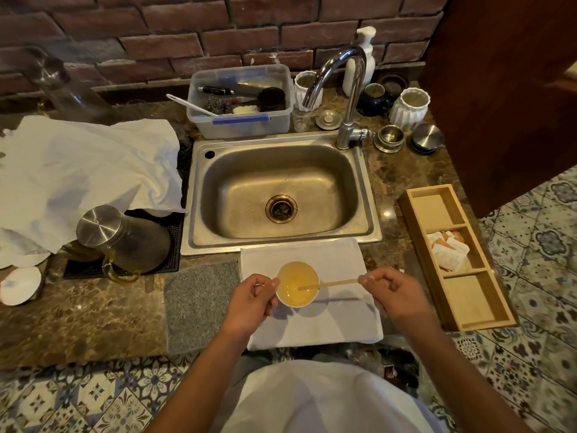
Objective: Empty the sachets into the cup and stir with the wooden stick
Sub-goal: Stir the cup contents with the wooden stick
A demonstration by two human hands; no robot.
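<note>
A white cup (295,303) of pale yellow liquid stands on a white towel (337,320) in front of the sink. My left hand (254,296) wraps around the cup's left side. My right hand (392,290) pinches the outer end of a thin wooden stick (331,284); the stick's other end dips into the liquid. Several sachets (448,250) lie in the middle compartment of a wooden tray (502,307) at the right.
A steel sink (278,195) with a curved tap (346,89) lies behind the towel. A grey mat (199,304) lies left of the towel, a glass jug with a steel lid (125,239) beyond it. A plastic tub (240,101), jars and a soap pump stand at the back.
</note>
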